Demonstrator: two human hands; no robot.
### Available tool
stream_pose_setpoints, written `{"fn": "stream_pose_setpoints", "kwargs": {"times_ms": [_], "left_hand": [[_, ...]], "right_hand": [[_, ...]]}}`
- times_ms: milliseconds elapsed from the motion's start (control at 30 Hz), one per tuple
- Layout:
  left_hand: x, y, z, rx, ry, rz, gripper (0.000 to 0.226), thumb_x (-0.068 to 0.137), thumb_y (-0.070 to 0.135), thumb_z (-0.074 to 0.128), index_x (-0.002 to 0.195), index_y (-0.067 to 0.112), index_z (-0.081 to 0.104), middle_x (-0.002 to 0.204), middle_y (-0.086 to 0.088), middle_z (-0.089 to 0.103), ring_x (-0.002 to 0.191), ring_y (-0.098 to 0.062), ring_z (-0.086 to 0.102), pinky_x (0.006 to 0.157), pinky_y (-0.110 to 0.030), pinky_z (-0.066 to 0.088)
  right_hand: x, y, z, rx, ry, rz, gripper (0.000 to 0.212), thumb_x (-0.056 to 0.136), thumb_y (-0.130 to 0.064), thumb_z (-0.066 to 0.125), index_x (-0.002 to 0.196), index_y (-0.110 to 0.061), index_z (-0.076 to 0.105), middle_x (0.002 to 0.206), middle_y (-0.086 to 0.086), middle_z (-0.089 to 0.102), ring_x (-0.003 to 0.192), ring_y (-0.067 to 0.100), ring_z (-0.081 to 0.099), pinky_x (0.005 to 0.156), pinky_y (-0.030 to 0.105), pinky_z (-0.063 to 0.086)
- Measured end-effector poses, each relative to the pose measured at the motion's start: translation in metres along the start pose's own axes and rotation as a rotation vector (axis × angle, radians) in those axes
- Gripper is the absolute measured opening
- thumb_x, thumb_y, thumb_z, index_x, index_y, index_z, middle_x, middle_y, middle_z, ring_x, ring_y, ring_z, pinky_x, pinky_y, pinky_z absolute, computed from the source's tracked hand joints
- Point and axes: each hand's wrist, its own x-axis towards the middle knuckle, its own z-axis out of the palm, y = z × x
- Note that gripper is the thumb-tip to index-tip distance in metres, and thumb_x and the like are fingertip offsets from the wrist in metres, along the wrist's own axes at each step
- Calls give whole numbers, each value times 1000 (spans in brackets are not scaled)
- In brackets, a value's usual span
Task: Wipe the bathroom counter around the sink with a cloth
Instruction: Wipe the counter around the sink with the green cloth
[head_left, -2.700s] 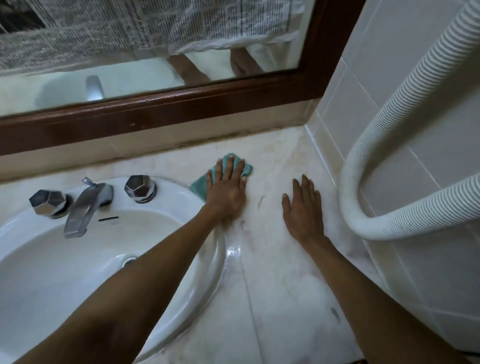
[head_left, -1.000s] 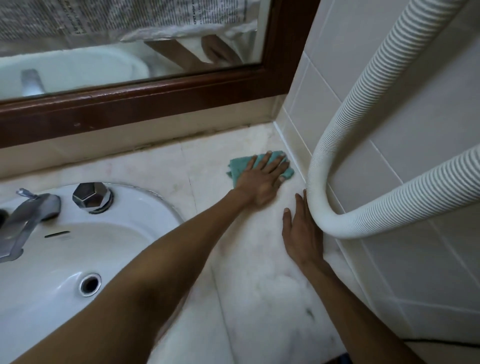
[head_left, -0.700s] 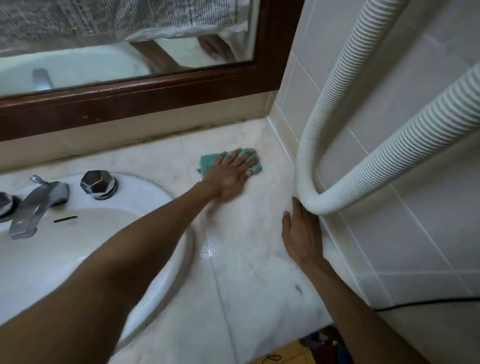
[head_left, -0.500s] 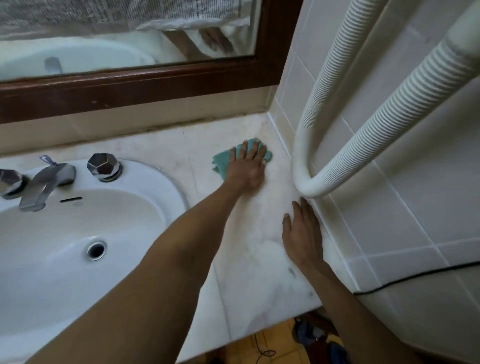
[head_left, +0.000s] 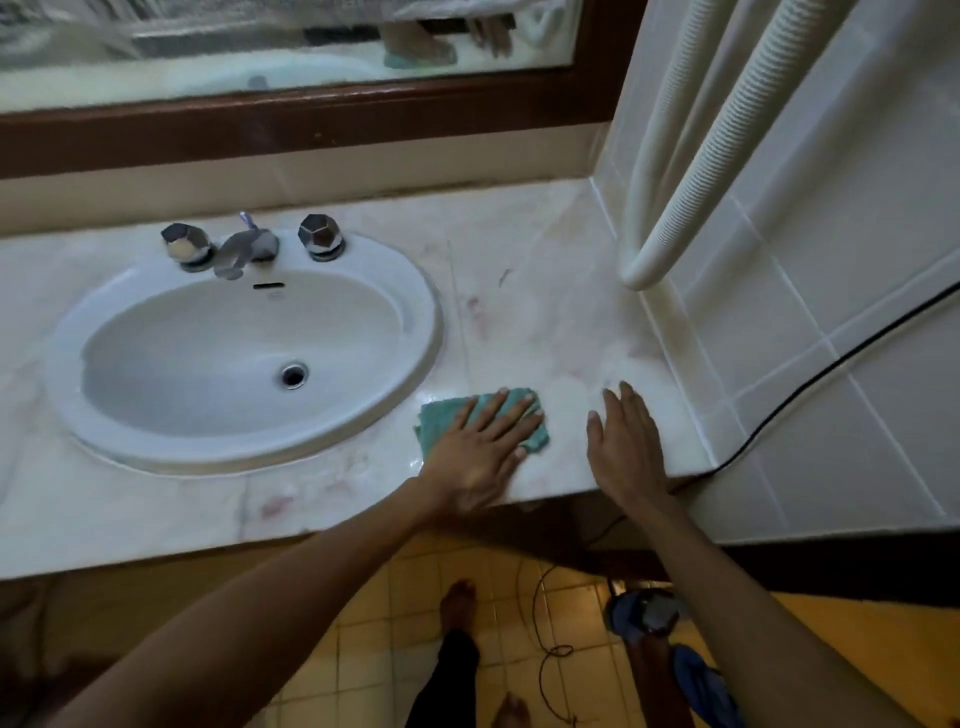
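A teal cloth (head_left: 439, 423) lies flat on the pale marble counter (head_left: 524, 312), just right of the white oval sink (head_left: 410, 312) and near the counter's front edge. My left hand (head_left: 480, 452) presses down on the cloth with fingers spread, covering most of it. My right hand (head_left: 626, 449) rests flat on the counter to the right of the cloth, apart from it, holding nothing.
A chrome tap (head_left: 244, 249) with two faceted knobs stands behind the basin. White ribbed hoses (head_left: 691, 171) hang along the tiled right wall, ending just above the counter. A black cable (head_left: 841, 358) runs down the tiles. A brown-framed mirror (head_left: 311, 119) backs the counter.
My left hand has dragged the cloth from the back right corner toward the front edge beside the sink. The view has pulled back and now shows the whole basin and the floor.
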Motion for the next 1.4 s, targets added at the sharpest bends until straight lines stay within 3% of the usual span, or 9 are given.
{"fn": "stream_pose_setpoints", "kwargs": {"times_ms": [333,600,800,933,1067,1133,1233,1400], "left_hand": [[-123,-37,11,-24,49,-165,54,110,45,17,162,38,4,169,14,-6,157,-16,-11,128,-45,-3],[-211,-105,6,-49,89,-333,55,109,46,16,162,37,7,170,13,-1,158,-16,-7,128,-46,2],[-281,-167,6,-69,127,-388,54,110,44,18,162,36,8,171,13,-1,158,-15,-6,128,-44,-2],[-337,-224,3,-96,183,-468,54,110,44,18,162,38,7,170,14,0,157,-11,-8,127,-41,-3],[-390,-298,-7,-107,218,-567,54,110,45,17,162,38,5,170,15,0,157,-10,-9,127,-43,-2],[-406,-330,-12,-98,217,-589,54,109,46,16,162,39,5,170,14,0,157,-11,-8,127,-43,-3],[-419,-372,-21,-89,238,-639,55,109,47,14,162,38,7,170,14,2,157,-12,-6,127,-44,-1],[-413,-450,-47,-133,294,-781,55,109,44,17,163,34,10,171,12,2,158,-14,-2,127,-42,-2]], "right_hand": [[-41,-64,29,54,-111,-168,49,104,-30,34,145,-5,39,158,17,27,146,31,24,120,43,20],[-61,-190,60,164,-169,-473,47,103,-28,37,147,-12,38,160,9,27,148,22,23,121,37,20],[-66,-279,102,-7,-238,-690,49,102,-29,32,144,-5,40,156,18,32,145,32,27,120,44,21],[-73,-330,135,-157,-242,-709,46,104,-33,33,141,-7,43,150,13,42,142,28,33,118,52,17],[-84,-387,168,-178,-158,-765,32,103,-22,40,127,-7,54,132,12,59,123,31,52,108,51,34],[-88,-421,182,-157,-180,-702,38,104,-31,32,128,-10,53,130,7,60,118,27,55,104,47,38],[-89,-466,202,-139,-227,-645,57,101,-50,18,132,-13,49,133,4,57,119,26,54,101,47,41],[-84,-511,224,-203,-220,-681,56,103,-40,21,149,-11,32,156,12,34,143,28,33,114,49,31]]}}
